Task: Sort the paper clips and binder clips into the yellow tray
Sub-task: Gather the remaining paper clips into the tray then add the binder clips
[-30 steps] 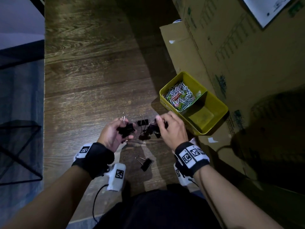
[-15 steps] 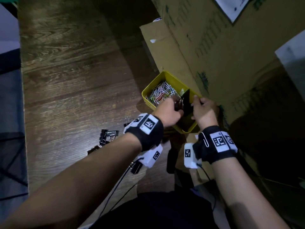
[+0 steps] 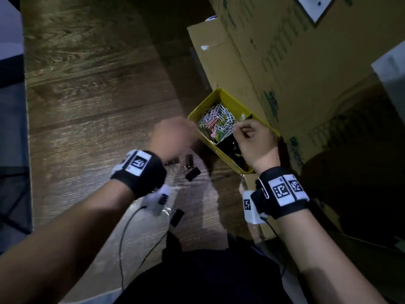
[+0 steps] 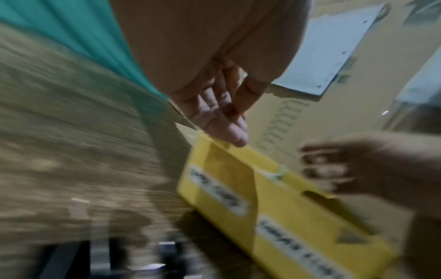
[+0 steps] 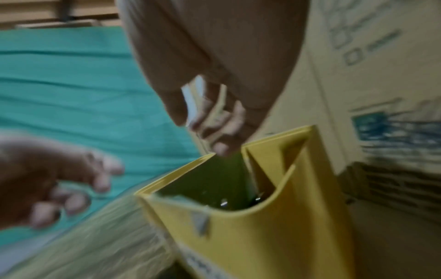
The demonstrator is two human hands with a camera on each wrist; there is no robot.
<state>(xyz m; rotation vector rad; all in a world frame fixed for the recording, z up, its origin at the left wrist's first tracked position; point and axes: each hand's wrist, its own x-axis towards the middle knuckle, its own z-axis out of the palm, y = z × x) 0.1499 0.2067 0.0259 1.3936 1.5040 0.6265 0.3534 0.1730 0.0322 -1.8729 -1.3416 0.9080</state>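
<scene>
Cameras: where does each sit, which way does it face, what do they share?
Head: on the head, looking down at the yellow tray, both forearms and wristbands showing.
Left wrist: along the left hand, toward the tray's labelled wall.
Right wrist: along the right hand, into the tray's near compartment.
Shared: the tray and both hands.

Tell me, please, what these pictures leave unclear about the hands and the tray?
- Left hand: motion-blurred in every view; grip unreadable.
- Right hand: fingers curled, head view; anything pinched is too small to tell.
- Tray, near compartment: dark, hidden by the right hand; contents unclear.
- Binder clips: partly behind the left wrist; count uncertain.
</scene>
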